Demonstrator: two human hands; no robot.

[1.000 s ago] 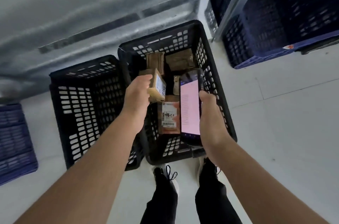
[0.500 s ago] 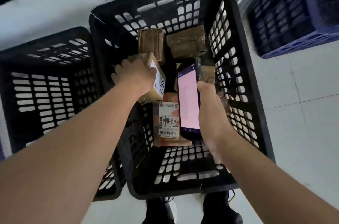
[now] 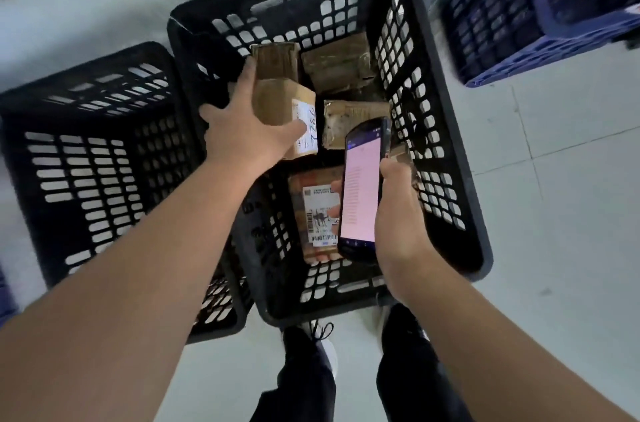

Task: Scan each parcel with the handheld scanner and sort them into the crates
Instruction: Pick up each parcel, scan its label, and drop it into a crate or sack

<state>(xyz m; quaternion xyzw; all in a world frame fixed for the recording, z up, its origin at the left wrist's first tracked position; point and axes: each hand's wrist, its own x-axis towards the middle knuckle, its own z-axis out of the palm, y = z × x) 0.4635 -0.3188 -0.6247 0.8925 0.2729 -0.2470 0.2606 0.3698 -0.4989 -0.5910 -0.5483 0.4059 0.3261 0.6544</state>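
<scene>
Cardboard parcel (image 3: 282, 106) clamped in your left hand (image 3: 242, 134), fingers wrapped round it, held above black crate (image 3: 446, 158) | label faces right, toward scanner (image 3: 363, 193) gripped in right hand (image 3: 398, 210) | long axis runs away from you | empty crate (image 3: 31, 158) sits left of fingers

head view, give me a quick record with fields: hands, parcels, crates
left hand: grips small box with handwritten label, over the parcel crate
right hand: holds scanner, pink screen lit
parcels in crate: labelled parcel near side, others behind it
left crate: black, no parcels visible inside
blue crates: upper right
</scene>
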